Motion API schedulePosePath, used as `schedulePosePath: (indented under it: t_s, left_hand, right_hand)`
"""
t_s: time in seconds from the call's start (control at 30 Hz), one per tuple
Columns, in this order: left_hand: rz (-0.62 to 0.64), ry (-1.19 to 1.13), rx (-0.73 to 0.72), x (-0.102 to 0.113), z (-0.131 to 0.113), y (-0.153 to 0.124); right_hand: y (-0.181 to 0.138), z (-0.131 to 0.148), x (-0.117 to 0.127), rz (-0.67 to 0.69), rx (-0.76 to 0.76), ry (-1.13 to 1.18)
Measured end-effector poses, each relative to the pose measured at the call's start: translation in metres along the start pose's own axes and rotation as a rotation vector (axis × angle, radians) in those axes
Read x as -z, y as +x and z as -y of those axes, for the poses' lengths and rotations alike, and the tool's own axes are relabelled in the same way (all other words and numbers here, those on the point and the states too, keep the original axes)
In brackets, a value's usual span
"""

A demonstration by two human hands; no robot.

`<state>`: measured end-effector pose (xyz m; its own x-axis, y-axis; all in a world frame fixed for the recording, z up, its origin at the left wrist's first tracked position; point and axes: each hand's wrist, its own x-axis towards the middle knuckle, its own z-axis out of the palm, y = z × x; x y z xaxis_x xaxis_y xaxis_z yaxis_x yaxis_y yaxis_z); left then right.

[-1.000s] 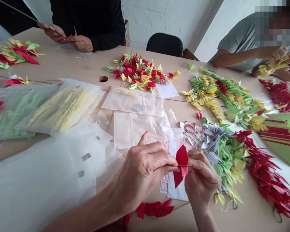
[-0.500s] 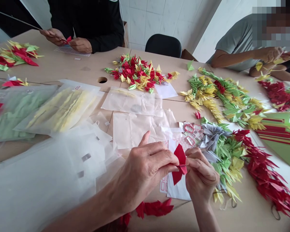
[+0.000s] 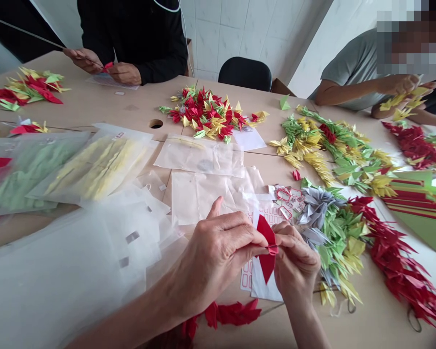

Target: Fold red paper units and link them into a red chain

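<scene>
**Bare as Far Back as Seen**

Shows a bare left hand (image 3: 221, 247) and bare right hand (image 3: 296, 257), with slim, jointed fingers (image 3: 247, 234). Behind the fingers, has rounded knuckles (image 3: 211, 231), then bare forearms (image 3: 141, 310).

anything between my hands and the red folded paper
Nothing visible: your left hand and right hand are both right at the red folded paper; the white sheet lies beneath, not between.
</scene>
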<state>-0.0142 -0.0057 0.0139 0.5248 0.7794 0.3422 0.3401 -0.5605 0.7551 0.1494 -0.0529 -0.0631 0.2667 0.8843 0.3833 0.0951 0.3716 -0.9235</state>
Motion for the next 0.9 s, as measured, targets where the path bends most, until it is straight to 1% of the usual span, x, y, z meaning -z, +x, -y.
schedulePosePath:
  t_s: [0.1,0.2,0.37,0.5,0.6,0.67,0.73,0.83,0.9]
  left_hand:
    - [-0.003,0.047,-0.004,-0.002,0.001,-0.001]
    - [-0.003,0.136,0.003,-0.007,0.006,-0.001]
    - [0.059,0.236,0.019,-0.013,0.017,0.004]
    - [0.128,0.338,0.02,-0.016,0.024,0.007]
    - [0.142,0.408,0.007,-0.016,0.029,0.007]
    - [0.134,0.446,-0.003,-0.015,0.032,0.007]
    - [0.144,0.471,-0.018,-0.014,0.034,0.008]
    - [0.196,0.472,-0.037,-0.013,0.038,0.009]
    - [0.225,0.456,-0.041,-0.014,0.041,0.009]
  right_hand:
    - [-0.002,0.001,-0.001,0.002,-0.052,0.021]
    - [-0.003,-0.001,-0.003,0.009,-0.113,-0.011]
    - [-0.003,-0.005,-0.004,0.047,-0.271,-0.126]
    - [-0.002,-0.004,-0.004,0.1,-0.349,-0.166]
    - [0.003,0.0,-0.001,0.186,-0.389,-0.233]
    - [0.008,0.003,0.005,0.245,-0.374,-0.34]
    - [0.014,0.004,0.012,0.268,-0.315,-0.475]
    - [0.02,0.0,0.023,0.238,-0.21,-0.609]
    - [0.023,-0.005,0.028,0.219,-0.19,-0.611]
